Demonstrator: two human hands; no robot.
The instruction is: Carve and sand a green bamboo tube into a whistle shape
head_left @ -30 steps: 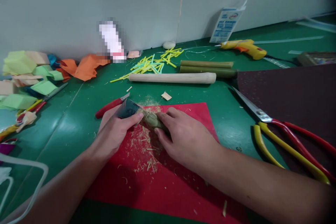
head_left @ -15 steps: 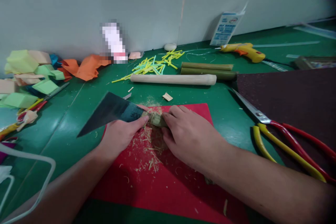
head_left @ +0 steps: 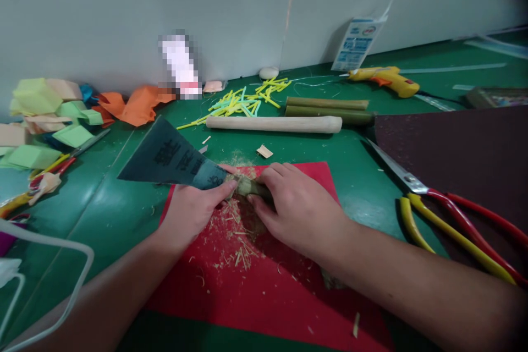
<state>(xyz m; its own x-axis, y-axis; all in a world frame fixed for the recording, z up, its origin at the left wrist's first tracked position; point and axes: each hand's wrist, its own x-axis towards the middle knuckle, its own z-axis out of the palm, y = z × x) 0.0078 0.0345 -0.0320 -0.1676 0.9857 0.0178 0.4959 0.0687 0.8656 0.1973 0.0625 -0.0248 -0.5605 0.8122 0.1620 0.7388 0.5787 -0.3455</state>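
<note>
the left forearm (head_left: 124,280) slanted in from the lower left, the right forearm (head_left: 404,272) from the lower right. the left hand (head_left: 192,209) gripped, its thumb (head_left: 221,192) straightened toward the right hand (head_left: 299,209), which was closed palm-down with curled fingers (head_left: 268,177); the hands were close together.

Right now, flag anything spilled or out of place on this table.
Pale shavings litter the red sheet beneath the green stick; some spill past the sheet's far edge onto the green table, looking untidy.
</note>
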